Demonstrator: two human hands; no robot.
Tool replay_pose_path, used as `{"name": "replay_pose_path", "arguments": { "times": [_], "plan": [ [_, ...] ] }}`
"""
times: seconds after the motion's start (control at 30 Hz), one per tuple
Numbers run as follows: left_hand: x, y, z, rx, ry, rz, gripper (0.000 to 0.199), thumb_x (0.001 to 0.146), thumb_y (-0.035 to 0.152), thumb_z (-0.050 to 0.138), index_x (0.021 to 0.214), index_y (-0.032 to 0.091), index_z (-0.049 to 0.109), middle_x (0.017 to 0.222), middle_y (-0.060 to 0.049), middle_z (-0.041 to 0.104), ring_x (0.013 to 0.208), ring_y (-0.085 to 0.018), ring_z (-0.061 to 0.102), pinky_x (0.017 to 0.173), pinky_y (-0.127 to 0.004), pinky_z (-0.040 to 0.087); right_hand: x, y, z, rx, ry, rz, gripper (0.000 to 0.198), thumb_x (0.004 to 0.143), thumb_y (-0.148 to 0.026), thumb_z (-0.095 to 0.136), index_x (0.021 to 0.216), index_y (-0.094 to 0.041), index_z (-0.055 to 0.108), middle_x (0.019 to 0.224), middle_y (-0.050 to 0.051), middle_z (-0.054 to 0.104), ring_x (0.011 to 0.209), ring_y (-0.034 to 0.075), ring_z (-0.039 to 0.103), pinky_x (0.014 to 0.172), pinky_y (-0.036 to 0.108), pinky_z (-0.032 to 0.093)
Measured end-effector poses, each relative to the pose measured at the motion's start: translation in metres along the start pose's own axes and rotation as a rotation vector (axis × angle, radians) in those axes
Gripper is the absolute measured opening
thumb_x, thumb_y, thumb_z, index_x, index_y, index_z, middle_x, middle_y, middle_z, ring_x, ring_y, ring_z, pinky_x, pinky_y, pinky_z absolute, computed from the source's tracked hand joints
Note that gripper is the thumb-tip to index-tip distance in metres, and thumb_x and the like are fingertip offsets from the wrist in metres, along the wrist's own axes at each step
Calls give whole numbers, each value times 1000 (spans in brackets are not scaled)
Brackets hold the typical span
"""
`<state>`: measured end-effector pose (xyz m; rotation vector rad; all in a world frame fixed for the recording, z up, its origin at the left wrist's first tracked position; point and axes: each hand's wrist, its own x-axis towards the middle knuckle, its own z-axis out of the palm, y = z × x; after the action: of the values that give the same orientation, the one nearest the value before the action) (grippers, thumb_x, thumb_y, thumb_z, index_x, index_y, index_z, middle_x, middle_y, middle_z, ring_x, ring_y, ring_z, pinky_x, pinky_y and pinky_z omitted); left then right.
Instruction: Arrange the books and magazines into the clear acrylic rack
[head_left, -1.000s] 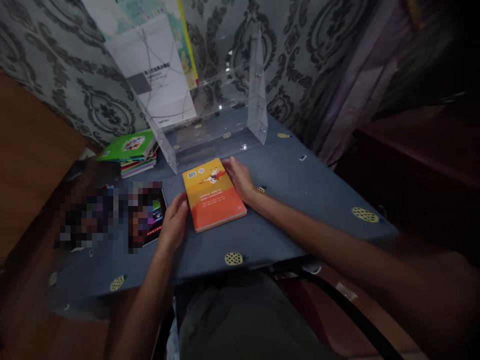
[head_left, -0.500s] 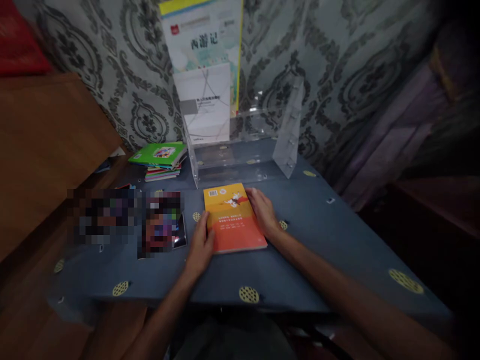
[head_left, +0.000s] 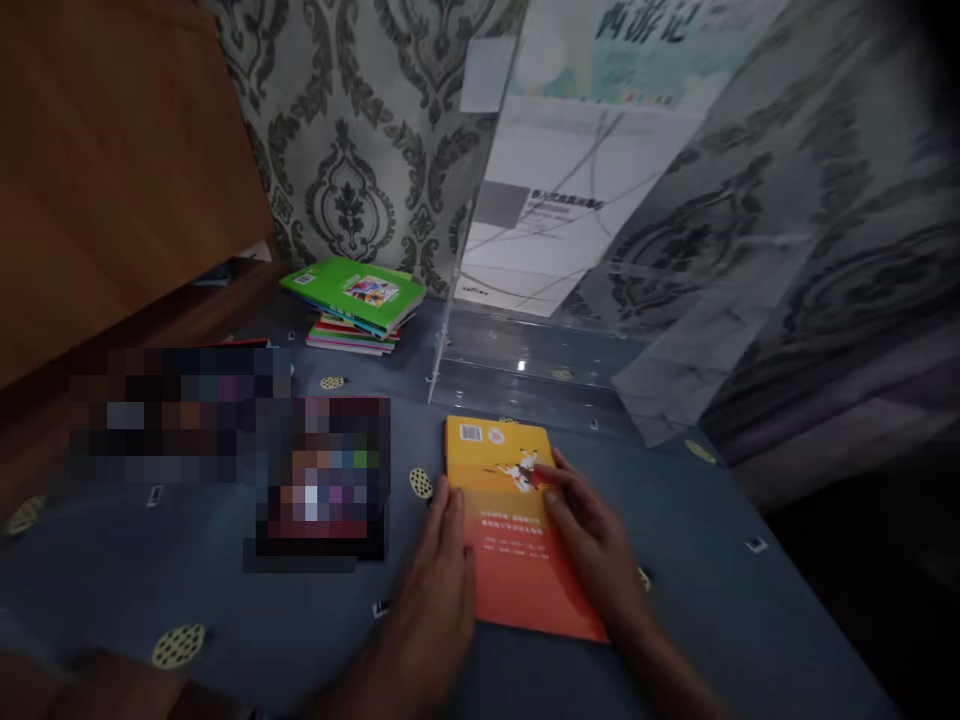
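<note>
A yellow-to-orange book [head_left: 517,590] lies on the cloth-covered table in front of me, with its barcode at the far left corner. Along its left edge rests my left hand [head_left: 441,585], fingers extended and close together against the side. My right hand [head_left: 598,550] grips the right edge, its thumb and a finger over the cover near the small printed figure. Between them the two hands hold the book. Behind it stands a clear acrylic book stand [head_left: 525,385], holding a white book [head_left: 540,235] in front of a taller pale green one [head_left: 637,65].
A stack of books with a green one [head_left: 349,290] on top stands at the back left. Blurred-out items [head_left: 326,480] lie left of my hands. Patterned wallpaper [head_left: 349,190] rises behind the table [head_left: 225,590], and a wooden panel [head_left: 127,170] borders the left.
My view has moved closer and turned left. The right hand's fingers have come from beside the book onto its cover. The left hand stays at the left edge.
</note>
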<state>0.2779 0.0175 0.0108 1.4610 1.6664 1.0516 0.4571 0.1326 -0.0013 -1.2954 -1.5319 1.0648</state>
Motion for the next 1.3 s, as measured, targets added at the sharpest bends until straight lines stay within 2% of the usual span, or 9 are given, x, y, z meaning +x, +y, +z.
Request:
{"name": "replay_pose_path", "arguments": {
  "times": [0.2, 0.43, 0.63, 0.7, 0.83, 0.93, 1.1, 1.2, 1.3],
  "plan": [
    [2, 0, 0, -94, -50, -30, 56, 99, 26, 32, 153, 13, 35, 165, -13, 25, 153, -27, 22, 124, -49, 28, -1, -9, -2, -151, -14, -6, 37, 89, -56, 57, 108, -28, 74, 155, 7, 46, 144, 32, 40, 116, 51, 36],
    [3, -7, 4, -318, 34, 8, 50, 95, 26, 44, 145, 24, 51, 159, -9, 38, 151, -29, 27, 122, -47, 33, 0, -8, -3, -185, -59, -24, 34, 92, -53, 54, 109, -31, 73, 154, 7, 47, 146, 30, 37, 115, 53, 37],
    [-1, -17, 6, -209, 83, -27, 54, 98, 32, 44, 150, 24, 41, 163, -10, 32, 150, -28, 30, 124, -47, 29, 0, -7, -1, -68, -34, -28, 34, 90, -53, 58, 110, -29, 71, 152, 7, 50, 143, 29, 42, 116, 50, 38],
    [2, -21, -2, -168, 70, -21, 53, 97, 35, 46, 149, 24, 42, 161, -11, 35, 149, -28, 32, 124, -48, 27, 2, -7, -1, 22, -13, 1, 39, 87, -56, 61, 114, -28, 68, 147, 8, 55, 140, 28, 46, 115, 47, 39],
    [25, -20, -31, -181, -69, -68, 58, 93, 44, 55, 146, 23, 43, 155, -14, 43, 141, -30, 45, 116, -49, 38, 7, -10, -11, 120, -35, 31, 43, 87, -56, 59, 117, -25, 64, 128, 10, 69, 124, 28, 61, 105, 45, 49],
    [42, -7, -42, -89, -72, -100, 64, 89, 49, 60, 145, 22, 44, 153, -15, 46, 142, -32, 42, 118, -51, 34, 7, -15, -19, 3, -72, -22, 40, 90, -50, 55, 119, -23, 63, 120, 10, 72, 111, 28, 67, 98, 45, 53],
    [50, 13, -33, 65, -1, -54, 67, 87, 48, 62, 146, 21, 43, 144, -16, 55, 138, -34, 45, 118, -56, 29, -4, -20, -15, -291, -15, -156, 36, 92, -36, 50, 124, -24, 62, 119, 10, 71, 109, 29, 65, 98, 49, 51],
    [58, 14, -33, -94, 9, -140, 72, 83, 51, 66, 144, 19, 43, 139, -17, 59, 132, -33, 53, 111, -51, 39, -7, -18, -9, -326, 6, -217, 34, 94, -31, 48, 124, -24, 62, 120, 10, 70, 112, 28, 63, 101, 49, 49],
    [72, 14, -42, -318, 31, -274, 76, 74, 51, 75, 138, 18, 49, 121, -15, 71, 115, -31, 65, 96, -42, 50, -8, -13, -6, -324, 24, -260, 33, 94, -29, 47, 123, -26, 62, 119, 9, 71, 111, 28, 64, 101, 49, 48]
  ]
}}
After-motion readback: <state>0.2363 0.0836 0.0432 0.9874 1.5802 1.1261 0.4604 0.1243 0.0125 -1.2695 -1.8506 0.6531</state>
